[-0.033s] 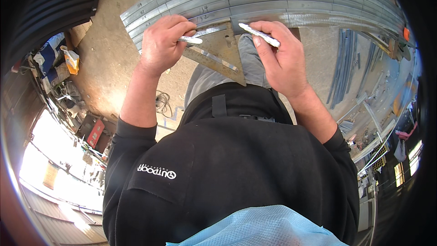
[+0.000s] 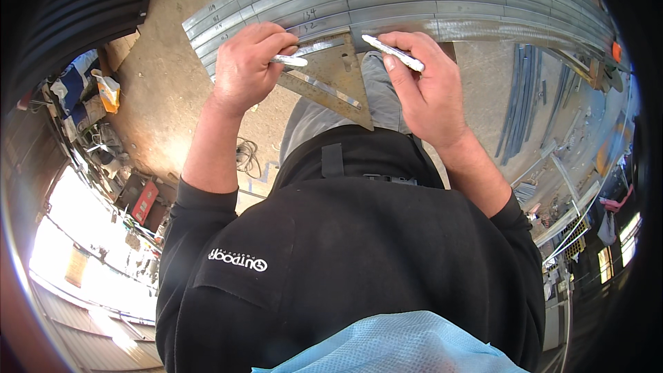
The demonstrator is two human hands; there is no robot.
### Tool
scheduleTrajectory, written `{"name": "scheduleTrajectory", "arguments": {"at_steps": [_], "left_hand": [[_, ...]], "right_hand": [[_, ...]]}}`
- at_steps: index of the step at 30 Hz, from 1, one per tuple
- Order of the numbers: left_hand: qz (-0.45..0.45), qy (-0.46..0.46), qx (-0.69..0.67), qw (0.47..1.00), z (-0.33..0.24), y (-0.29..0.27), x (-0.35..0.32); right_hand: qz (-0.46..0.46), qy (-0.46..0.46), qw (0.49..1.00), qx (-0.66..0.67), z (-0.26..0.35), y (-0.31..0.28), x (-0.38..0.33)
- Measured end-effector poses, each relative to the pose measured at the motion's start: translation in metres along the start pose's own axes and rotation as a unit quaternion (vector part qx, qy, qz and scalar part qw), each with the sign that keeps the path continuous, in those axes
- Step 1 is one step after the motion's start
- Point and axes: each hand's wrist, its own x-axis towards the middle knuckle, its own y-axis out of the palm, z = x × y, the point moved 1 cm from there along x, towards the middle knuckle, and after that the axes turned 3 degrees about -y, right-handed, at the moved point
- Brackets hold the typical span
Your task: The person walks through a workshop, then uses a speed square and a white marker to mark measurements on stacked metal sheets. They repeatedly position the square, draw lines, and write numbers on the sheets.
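My left hand (image 2: pixel 252 65) is closed at the left corner of a worn metal set square (image 2: pixel 356 90), whose upper edge lies along the nearest grey metal bar (image 2: pixel 407 30). A slim white pen-like piece (image 2: pixel 289 61) sticks out from under the same hand's fingers; its other end is hidden. My right hand (image 2: pixel 431 79) pinches a white marker pen (image 2: pixel 394 53), its tip pointing up and left toward the bar, just right of the square. Several such bars lie side by side, crossed by dark lines and handwritten marks.
Below the bars is a concrete floor (image 2: pixel 148 114). Long metal strips (image 2: pixel 518 103) lie on it at the right. A coiled cable (image 2: pixel 247 157) is near my left forearm. Bags (image 2: pixel 107 90) and clutter line the left side; an orange object (image 2: pixel 616 52) is at the bars' right end.
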Motion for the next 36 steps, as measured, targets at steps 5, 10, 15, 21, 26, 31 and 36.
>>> {"name": "scheduleTrajectory", "arguments": {"at_steps": [5, 10, 15, 21, 26, 31, 36], "left_hand": [[0.004, 0.003, 0.004, 1.0, 0.0, 0.0, 0.0], [-0.004, 0.007, 0.008, 1.0, 0.0, 0.001, 0.0], [-0.004, 0.01, 0.009, 1.0, 0.001, 0.001, 0.0], [0.028, -0.016, 0.005, 0.999, 0.0, -0.001, 0.0], [0.011, -0.007, 0.003, 1.0, -0.001, -0.001, 0.0], [-0.001, -0.003, 0.004, 1.0, 0.0, 0.001, 0.0], [0.0, -0.003, 0.007, 1.0, 0.001, 0.002, -0.001]], "right_hand": [[0.006, -0.011, 1.0, -0.028, 0.004, 0.003, 0.003], [0.012, -0.019, 0.998, -0.051, 0.005, 0.005, 0.004], [0.007, -0.036, 0.997, -0.064, 0.004, 0.007, 0.006], [0.005, -0.049, 0.996, -0.077, 0.001, 0.01, 0.006], [0.004, -0.076, 0.992, -0.103, -0.003, 0.014, 0.005], [0.015, -0.129, 0.975, -0.178, -0.005, 0.018, 0.005], [0.01, -0.144, 0.968, -0.206, -0.004, 0.022, 0.006]]}}
